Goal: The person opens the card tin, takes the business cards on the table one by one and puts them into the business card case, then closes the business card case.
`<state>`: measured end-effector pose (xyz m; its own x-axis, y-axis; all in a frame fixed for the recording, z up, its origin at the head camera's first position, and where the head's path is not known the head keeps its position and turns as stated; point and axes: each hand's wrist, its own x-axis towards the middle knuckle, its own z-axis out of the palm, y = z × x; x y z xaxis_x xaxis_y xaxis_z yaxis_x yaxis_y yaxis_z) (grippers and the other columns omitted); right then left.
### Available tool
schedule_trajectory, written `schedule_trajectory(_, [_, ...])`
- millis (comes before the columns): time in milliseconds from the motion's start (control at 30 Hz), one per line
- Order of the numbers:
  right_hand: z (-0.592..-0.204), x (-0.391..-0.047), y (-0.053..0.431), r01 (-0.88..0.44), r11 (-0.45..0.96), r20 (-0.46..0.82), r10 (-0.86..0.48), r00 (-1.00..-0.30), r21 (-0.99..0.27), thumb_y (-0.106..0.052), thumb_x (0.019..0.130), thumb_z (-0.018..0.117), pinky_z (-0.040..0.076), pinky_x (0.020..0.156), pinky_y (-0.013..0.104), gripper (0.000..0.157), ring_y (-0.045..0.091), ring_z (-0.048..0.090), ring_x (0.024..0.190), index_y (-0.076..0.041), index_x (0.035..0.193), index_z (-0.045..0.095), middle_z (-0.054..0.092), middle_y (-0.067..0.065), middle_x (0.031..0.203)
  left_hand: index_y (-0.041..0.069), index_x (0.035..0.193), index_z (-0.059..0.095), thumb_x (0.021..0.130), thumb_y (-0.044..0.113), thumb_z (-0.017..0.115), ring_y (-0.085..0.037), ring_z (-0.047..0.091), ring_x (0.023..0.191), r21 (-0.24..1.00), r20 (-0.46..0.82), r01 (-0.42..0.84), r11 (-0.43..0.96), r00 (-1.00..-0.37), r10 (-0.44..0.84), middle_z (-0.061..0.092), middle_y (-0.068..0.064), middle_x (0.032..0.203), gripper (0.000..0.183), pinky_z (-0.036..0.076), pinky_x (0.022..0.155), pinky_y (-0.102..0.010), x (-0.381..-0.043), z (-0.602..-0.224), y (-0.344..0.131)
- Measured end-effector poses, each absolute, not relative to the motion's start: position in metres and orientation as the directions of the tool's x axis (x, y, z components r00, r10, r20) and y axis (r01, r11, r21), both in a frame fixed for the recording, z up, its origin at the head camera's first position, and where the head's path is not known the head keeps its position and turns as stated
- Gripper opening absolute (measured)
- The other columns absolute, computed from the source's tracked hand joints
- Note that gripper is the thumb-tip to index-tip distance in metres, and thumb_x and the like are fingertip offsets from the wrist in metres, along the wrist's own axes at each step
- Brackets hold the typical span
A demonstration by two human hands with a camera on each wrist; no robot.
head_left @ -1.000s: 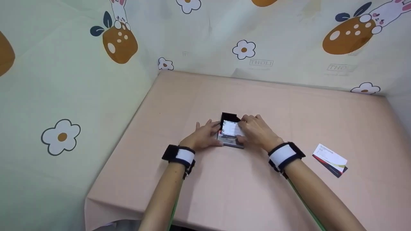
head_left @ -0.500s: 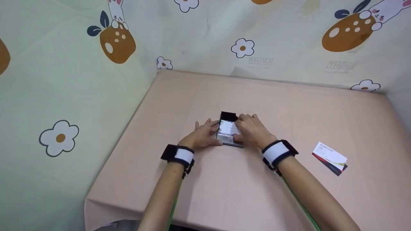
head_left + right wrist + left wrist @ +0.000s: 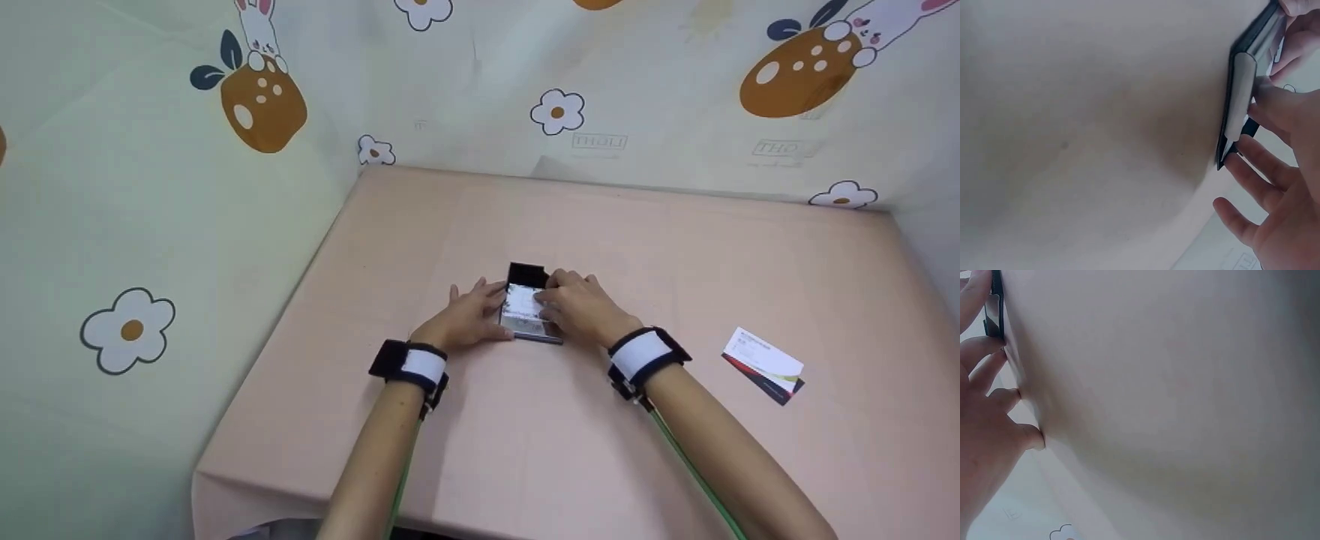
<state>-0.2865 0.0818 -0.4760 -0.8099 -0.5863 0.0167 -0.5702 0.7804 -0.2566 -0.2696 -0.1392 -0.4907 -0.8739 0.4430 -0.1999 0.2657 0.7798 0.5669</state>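
A business card case (image 3: 527, 328) lies unfolded on the pink cloth, with a shiny near half and a black far part. On it rests a white business card (image 3: 523, 301) with a printed border. My left hand (image 3: 465, 319) holds the case at its left side, thumb by the near corner and index finger farther up. My right hand (image 3: 585, 304) bends over the right side, thumb and index finger at the card's right edge; other fingers touch the case's edge (image 3: 1241, 95) in the right wrist view. Part of the card is hidden by this hand.
To the right, a white business card (image 3: 765, 352) overlaps a dark card (image 3: 771, 388) on the pink tablecloth (image 3: 675, 465). Behind and to the left hangs a pale curtain (image 3: 187, 225) printed with flowers, fruit and rabbits.
The card has settled flatter and lower into the case. My right thumb and index finger have moved inward onto its right edge. My left hand stays at the case.
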Motion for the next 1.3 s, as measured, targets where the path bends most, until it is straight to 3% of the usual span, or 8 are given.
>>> schedule_trajectory(167, [-0.482,-0.282,0.088,-0.646,0.735,0.080,-0.646,-0.760,-0.205,-0.016,0.090,0.056,0.045,0.086,0.046,0.031,0.030,0.054,0.108,-0.016,0.121,0.062,0.056,0.012,0.119,0.013,0.142,0.033,0.081,0.044,0.064,-0.027,0.004,0.144,0.569,-0.197,0.266,0.778,-0.875,0.443,0.019,-0.001,0.154,0.075,-0.008,0.112,-0.058,-0.269,-0.490,-0.139])
schedule_trajectory(333, [-0.486,-0.278,0.093,-0.699,0.692,0.117,-0.691,-0.714,-0.179,-0.002,0.085,0.057,0.045,0.086,0.048,0.040,0.031,0.052,0.115,-0.017,0.122,0.061,0.054,0.011,0.128,0.014,0.141,0.034,0.081,0.043,0.064,-0.026,0.003,0.144,0.587,-0.199,0.255,0.768,-0.875,0.442,0.019,-0.001,0.154,0.074,-0.009,0.112,-0.057,-0.269,-0.490,-0.139])
schedule_trajectory(600, [-0.487,-0.274,0.095,-0.738,0.645,0.108,-0.734,-0.671,-0.198,0.015,0.073,0.055,0.041,0.095,0.058,0.057,0.031,0.049,0.122,-0.012,0.124,0.058,0.052,0.007,0.134,0.012,0.141,0.035,0.080,0.041,0.066,-0.029,0.005,0.143,0.607,-0.169,0.269,0.748,-0.876,0.452,0.022,-0.001,0.153,0.074,-0.009,0.112,-0.058,-0.270,-0.490,-0.139])
schedule_trajectory(933, [-0.487,-0.264,0.095,-0.745,0.613,0.129,-0.743,-0.657,-0.265,0.012,0.076,0.054,0.044,0.095,0.051,0.052,0.031,0.051,0.120,-0.011,0.123,0.059,0.054,0.007,0.131,0.007,0.141,0.034,0.081,0.041,0.065,-0.029,0.006,0.143,0.579,-0.170,0.290,0.762,-0.871,0.461,0.022,0.000,0.153,0.076,-0.009,0.110,-0.060,-0.271,-0.489,-0.140])
schedule_trajectory(1100, [-0.489,-0.261,0.095,-0.740,0.619,0.132,-0.737,-0.663,-0.263,0.009,0.077,0.056,0.045,0.094,0.048,0.050,0.029,0.051,0.120,-0.010,0.123,0.059,0.054,0.007,0.132,0.009,0.141,0.033,0.081,0.041,0.065,-0.029,0.004,0.143,0.577,-0.185,0.281,0.766,-0.869,0.459,0.019,0.001,0.153,0.075,-0.009,0.110,-0.060,-0.271,-0.491,-0.139])
schedule_trajectory(1300, [-0.489,-0.260,0.100,-0.729,0.616,0.178,-0.714,-0.677,-0.298,0.000,0.086,0.055,0.043,0.097,0.051,0.039,0.030,0.049,0.123,-0.013,0.123,0.059,0.049,0.009,0.137,0.014,0.142,0.032,0.080,0.040,0.066,-0.027,0.003,0.144,0.606,-0.189,0.255,0.753,-0.874,0.448,0.021,0.004,0.152,0.076,-0.012,0.111,-0.058,-0.272,-0.491,-0.139])
